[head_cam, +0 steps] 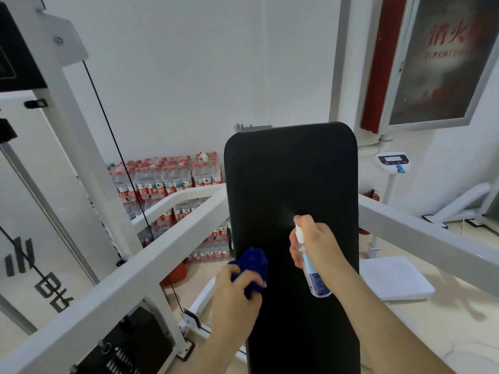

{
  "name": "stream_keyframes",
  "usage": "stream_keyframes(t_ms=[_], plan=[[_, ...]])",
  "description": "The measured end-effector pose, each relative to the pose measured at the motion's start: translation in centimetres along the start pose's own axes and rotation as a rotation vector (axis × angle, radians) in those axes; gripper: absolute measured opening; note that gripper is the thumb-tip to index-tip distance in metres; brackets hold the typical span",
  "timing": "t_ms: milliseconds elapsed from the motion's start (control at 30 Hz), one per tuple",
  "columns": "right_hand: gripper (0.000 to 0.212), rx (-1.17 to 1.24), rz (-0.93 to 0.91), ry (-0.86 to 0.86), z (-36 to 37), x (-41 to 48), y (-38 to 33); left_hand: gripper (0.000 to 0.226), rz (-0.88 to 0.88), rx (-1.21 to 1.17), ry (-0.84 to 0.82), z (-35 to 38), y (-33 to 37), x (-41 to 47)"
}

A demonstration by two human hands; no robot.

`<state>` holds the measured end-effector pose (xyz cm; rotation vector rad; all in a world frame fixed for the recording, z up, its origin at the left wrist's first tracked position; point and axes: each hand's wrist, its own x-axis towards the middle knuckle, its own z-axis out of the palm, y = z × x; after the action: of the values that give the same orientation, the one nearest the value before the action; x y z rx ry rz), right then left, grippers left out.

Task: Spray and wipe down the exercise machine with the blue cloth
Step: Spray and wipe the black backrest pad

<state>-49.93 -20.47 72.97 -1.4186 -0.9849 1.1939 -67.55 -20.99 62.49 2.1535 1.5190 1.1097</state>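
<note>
The black pad (pixel 291 179) is running from 6 to 12 o'clock. The right hand (pixel 316 244) is gripping the spray bottle (pixel 316 279), nozzle aiming at 12 o'clock. The left hand (pixel 235 290) is clutching the blue cloth (pixel 253 261) at the pad's 9 o'clock edge, with the wiping zone probably lying at its 1 o'clock.

packs of water bottles (pixel 167 179) sit piled by the back wall. a white scale (pixel 393 161) stands at the right, a red fire extinguisher (pixel 373 196) near it. a white mat (pixel 395 279) lies on the floor.
</note>
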Motion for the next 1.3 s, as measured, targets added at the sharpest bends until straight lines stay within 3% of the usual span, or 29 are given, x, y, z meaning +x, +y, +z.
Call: stream_keyframes(t_ms=[200,300,467,567,767,933,1033,1100,1167,1233,1300], plan=[[0.049,0.025,0.057,0.074,-1.3,-0.1,0.4,0.045,0.319,-0.039,0.33,-5.2,7.0,8.8],[0.051,0.022,0.067,0.077,-1.8,0.4,0.7,0.047,0.418,0.247,0.349,-5.4,8.3,13.1],[0.051,0.068,0.11,0.038,-1.8,0.8,1.1,0.043,0.49,0.514,0.265,-1.9,5.5,11.9],[0.05,0.104,0.122,-0.008,-1.4,0.1,1.7,0.048,0.57,0.583,0.088,0.0,3.1,8.0],[0.053,0.116,0.168,-0.005,-2.2,-1.3,2.5,0.047,0.581,0.538,-0.195,-1.1,3.4,6.0],[0.055,0.153,0.182,0.117,-5.0,-1.7,1.3,0.046,0.64,0.426,0.241,-5.6,10.2,13.6],[0.056,0.186,0.103,0.151,-6.3,-1.7,1.7,0.052,0.518,0.529,0.261,-4.6,11.7,17.0],[0.053,0.237,-0.001,0.181,-6.9,-1.8,2.4,0.056,0.544,0.597,0.208,-2.2,11.0,16.0],[0.058,0.229,0.139,0.188,-7.8,-1.0,2.1,0.062,0.674,0.627,0.07,1.2,9.4,12.6],[0.058,0.154,0.295,0.16,-8.1,-0.6,1.7,0.069,0.705,0.732,-0.274,4.4,7.5,8.3],[0.053,0.092,0.252,0.159,-8.3,-0.7,2.4,0.069,0.669,0.807,-0.499,5.8,6.3,5.6]])
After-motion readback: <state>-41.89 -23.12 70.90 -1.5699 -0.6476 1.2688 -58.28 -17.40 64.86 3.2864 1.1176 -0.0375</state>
